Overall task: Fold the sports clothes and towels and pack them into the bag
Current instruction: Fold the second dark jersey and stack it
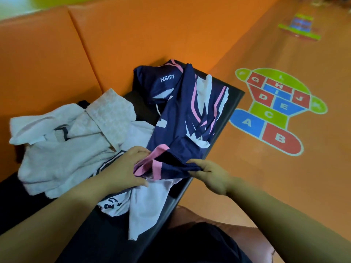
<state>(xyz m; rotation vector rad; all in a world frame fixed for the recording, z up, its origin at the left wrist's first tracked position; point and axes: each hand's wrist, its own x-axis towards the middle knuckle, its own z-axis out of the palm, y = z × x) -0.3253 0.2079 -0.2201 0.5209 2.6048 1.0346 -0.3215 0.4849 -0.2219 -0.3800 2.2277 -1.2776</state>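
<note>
A navy sports jersey (186, 111) with pink and white stripes and the letters "NGIFT" lies stretched along a black bench (235, 97). My left hand (125, 168) pinches its pink-trimmed hem at the near end. My right hand (210, 175) grips the same hem a little to the right. A white garment (148, 202) with dark print lies under the jersey and hangs over the bench's front edge. To the left sits a crumpled heap of white and cream towels (66, 145). No bag is in view.
An orange padded wall (114, 38) rises behind the bench. The orange floor (294, 186) on the right carries a coloured hopscotch print with letters (275, 109). My dark-clothed lap (199, 243) is at the bottom.
</note>
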